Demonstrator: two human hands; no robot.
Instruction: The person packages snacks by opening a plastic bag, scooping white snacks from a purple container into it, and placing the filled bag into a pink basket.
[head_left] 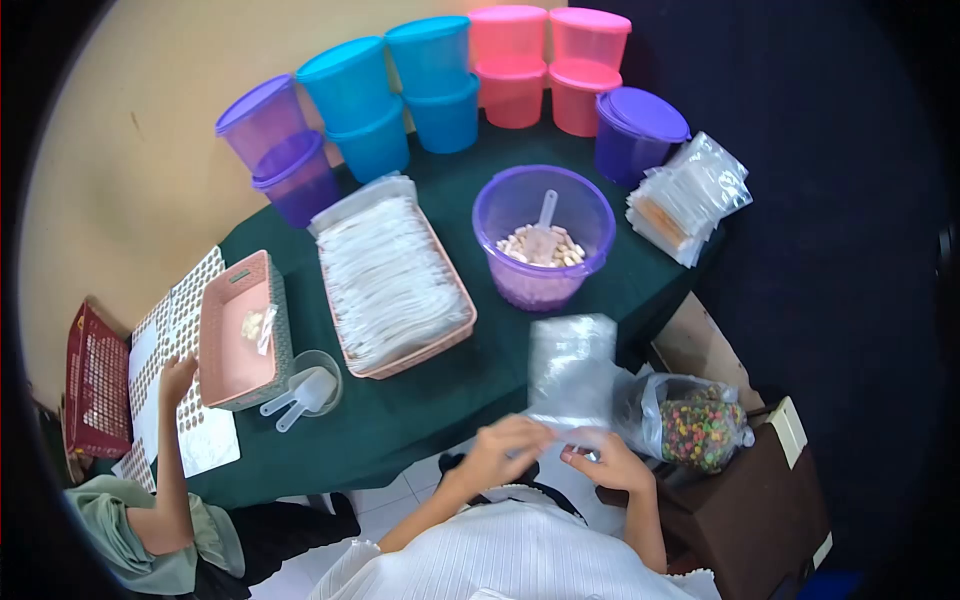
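A clear plastic bag (572, 370) stretches up in front of me, its lower edge at my hands. My left hand (508, 452) has its fingers curled at the bag's lower left corner, slightly blurred. At the lower right edge, my right hand (612, 464) pinches the plastic between thumb and fingers. Beyond the bag stands an open purple tub (487, 235) with pale, short pieces (565, 252) inside and a white scoop (547, 215) stuck in them. To the right, a clear bag of multicoloured pieces (700, 428) rests near a brown box.
A pink basket (455, 345) holds many filled packets. Farther left are a pink-and-grey basket (235, 385), a cup with scoops (335, 400) and sticker sheets (210, 440). Lidded tubs (435, 75) line the back; flat plastic bags (690, 195) lie right. A co-worker's hand (178, 378) is at left.
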